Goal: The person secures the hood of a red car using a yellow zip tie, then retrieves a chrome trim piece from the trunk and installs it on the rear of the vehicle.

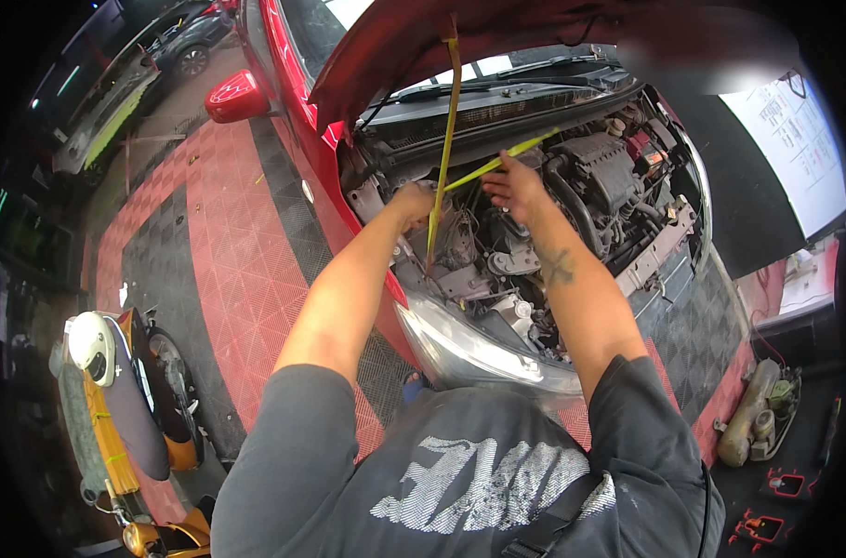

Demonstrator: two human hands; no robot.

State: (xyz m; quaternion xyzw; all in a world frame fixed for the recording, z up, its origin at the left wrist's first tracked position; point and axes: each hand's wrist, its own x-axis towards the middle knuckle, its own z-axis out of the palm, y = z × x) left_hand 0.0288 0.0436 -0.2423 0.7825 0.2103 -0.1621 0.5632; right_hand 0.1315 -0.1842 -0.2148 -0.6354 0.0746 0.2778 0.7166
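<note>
A flat yellow-green strip slants over the engine bay of a red car. Its near end reaches the fingers of my left hand, which is closed on it behind the yellow prop rod; part of those fingers is hidden. Further right, my right hand lies against the strip with one finger across it. The other fingers point left, apart and loosely bent. Beyond that hand, the strip carries on toward the black engine cover.
The raised red hood hangs over both arms. Close to my body is the headlight. A side mirror juts out at the left. A scooter with a white helmet stands at the lower left, and a metal part lies at the right.
</note>
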